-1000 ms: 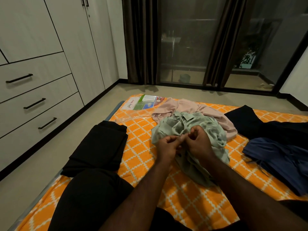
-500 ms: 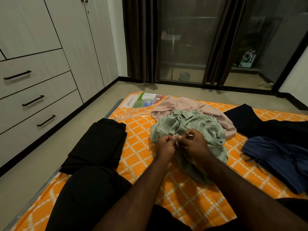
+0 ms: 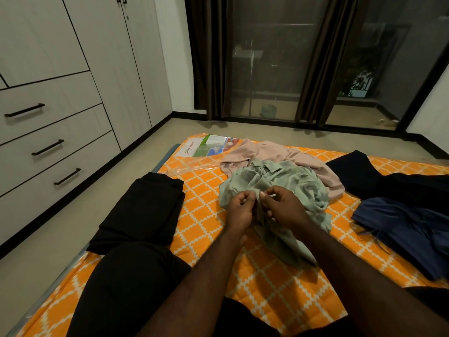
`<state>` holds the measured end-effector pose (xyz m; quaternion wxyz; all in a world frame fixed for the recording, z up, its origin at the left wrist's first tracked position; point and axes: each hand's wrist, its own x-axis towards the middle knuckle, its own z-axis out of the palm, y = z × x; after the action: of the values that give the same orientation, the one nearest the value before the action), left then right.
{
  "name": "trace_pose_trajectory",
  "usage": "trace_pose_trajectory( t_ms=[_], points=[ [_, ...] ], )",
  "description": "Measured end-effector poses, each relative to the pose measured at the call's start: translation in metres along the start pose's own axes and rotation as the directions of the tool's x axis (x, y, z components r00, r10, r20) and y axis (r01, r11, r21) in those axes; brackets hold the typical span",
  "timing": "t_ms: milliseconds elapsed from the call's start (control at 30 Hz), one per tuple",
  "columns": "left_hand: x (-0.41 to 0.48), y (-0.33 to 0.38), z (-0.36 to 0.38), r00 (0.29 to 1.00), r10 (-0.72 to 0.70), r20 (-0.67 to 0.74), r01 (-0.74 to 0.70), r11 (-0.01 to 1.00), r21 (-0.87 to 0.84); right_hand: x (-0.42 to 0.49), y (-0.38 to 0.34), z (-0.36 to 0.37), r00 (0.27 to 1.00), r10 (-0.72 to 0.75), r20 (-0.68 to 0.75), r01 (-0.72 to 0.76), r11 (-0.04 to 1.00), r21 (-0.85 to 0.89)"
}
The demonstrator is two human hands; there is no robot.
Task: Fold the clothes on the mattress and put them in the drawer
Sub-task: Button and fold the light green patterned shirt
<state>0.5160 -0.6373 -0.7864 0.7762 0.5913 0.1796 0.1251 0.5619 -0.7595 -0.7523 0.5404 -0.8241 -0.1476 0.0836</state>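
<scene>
A crumpled pale green shirt [image 3: 286,183] lies in the middle of the orange patterned mattress [image 3: 206,198]. My left hand [image 3: 239,209] and my right hand [image 3: 283,206] meet over its near part, each pinching a bit of the green fabric between thumb and fingers. A pink garment [image 3: 269,152] lies behind the shirt, partly under it. A folded black garment [image 3: 143,210] sits at the mattress's left edge. Dark blue clothes [image 3: 408,229] and black clothes [image 3: 379,176] lie in a heap on the right. Closed drawers [image 3: 48,147] with black handles stand in the wardrobe on the left.
My knee in black trousers [image 3: 131,283] rests on the mattress at the lower left. A printed label under plastic [image 3: 209,145] marks the mattress's far corner. Bare floor [image 3: 60,227] runs between mattress and wardrobe. Dark curtains [image 3: 209,57] and glass doors stand at the back.
Both hands stay on the green shirt and have shifted their pinch slightly along the fabric. The view has tilted a little. The other clothes have not moved.
</scene>
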Motion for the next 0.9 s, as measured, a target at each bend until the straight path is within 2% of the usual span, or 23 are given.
trace_pose_trajectory(
  t_ms=[67,167,300,333,400,467,600,733,833,900],
  points=[
    [0.000,0.002,-0.002,0.995,-0.061,0.080,0.061,0.998,-0.006,0.001,0.002,-0.001,1.000,0.004,0.020,-0.004,1.000,0.000],
    [0.002,0.003,0.000,0.985,-0.058,0.165,0.060,0.998,-0.006,0.003,0.007,-0.003,1.000,-0.013,-0.016,0.012,0.999,-0.042],
    [0.003,-0.007,0.000,0.993,-0.008,0.118,-0.014,0.983,0.182,0.006,0.002,-0.008,0.993,0.053,-0.102,-0.030,0.977,0.212],
    [0.005,-0.011,-0.001,0.989,0.025,0.145,-0.067,0.953,0.297,0.006,0.000,-0.010,0.993,0.077,-0.095,-0.047,0.957,0.285],
    [0.003,-0.016,-0.002,0.968,0.055,0.243,-0.181,0.825,0.535,0.005,-0.004,-0.013,0.992,0.109,-0.060,-0.076,0.915,0.397],
    [0.000,-0.019,0.000,0.949,0.113,0.294,-0.285,0.707,0.647,0.002,-0.008,-0.014,0.994,0.106,-0.020,-0.085,0.884,0.460],
    [-0.003,-0.021,0.001,0.898,0.371,0.235,-0.427,0.616,0.662,0.001,-0.009,-0.015,0.996,0.089,0.013,-0.082,0.835,0.544],
    [-0.002,-0.016,0.001,0.858,0.487,0.167,-0.463,0.590,0.662,0.003,-0.007,-0.017,0.995,0.093,-0.022,-0.065,0.833,0.549],
    [-0.008,-0.008,0.005,0.784,0.607,0.127,-0.548,0.581,0.602,0.005,-0.003,-0.018,0.992,0.110,-0.059,-0.058,0.827,0.559],
    [-0.012,-0.002,0.008,0.721,0.685,0.102,-0.597,0.540,0.594,0.009,0.002,-0.020,0.988,0.127,-0.088,-0.059,0.836,0.546]
  ],
)
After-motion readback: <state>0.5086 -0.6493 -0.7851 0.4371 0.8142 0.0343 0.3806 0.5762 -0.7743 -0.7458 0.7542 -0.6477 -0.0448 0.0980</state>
